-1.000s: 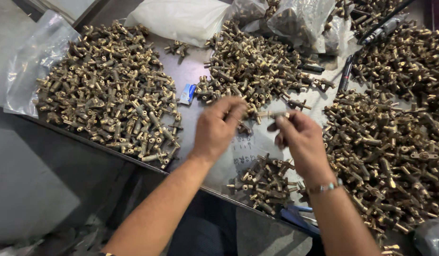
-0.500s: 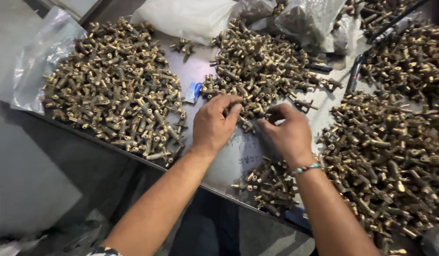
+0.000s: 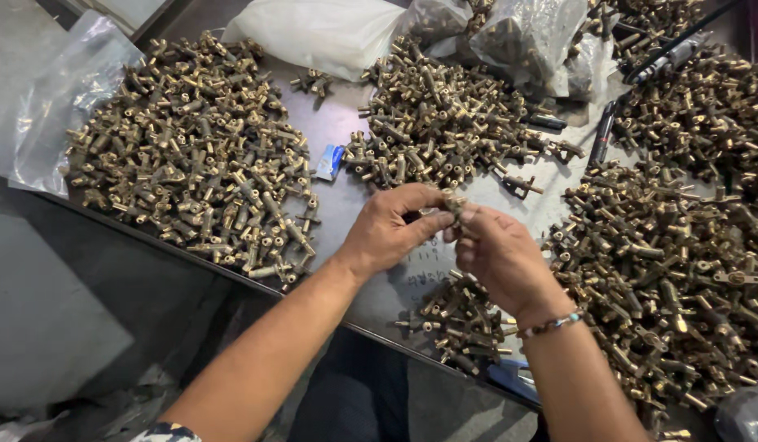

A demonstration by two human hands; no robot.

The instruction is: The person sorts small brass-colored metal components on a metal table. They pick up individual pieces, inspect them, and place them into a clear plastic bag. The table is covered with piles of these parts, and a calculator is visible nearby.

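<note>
Seen from above, a person's left hand [image 3: 389, 231] and right hand [image 3: 498, 255] meet fingertip to fingertip, together pinching one small brass fitting [image 3: 456, 201] just above a dark metal table [image 3: 346, 123]. That fitting sits directly below the middle pile of brass fittings [image 3: 440, 123]. A smaller pile [image 3: 463, 319] lies under the right wrist, a broad pile [image 3: 199, 160] far left of the fitting.
</note>
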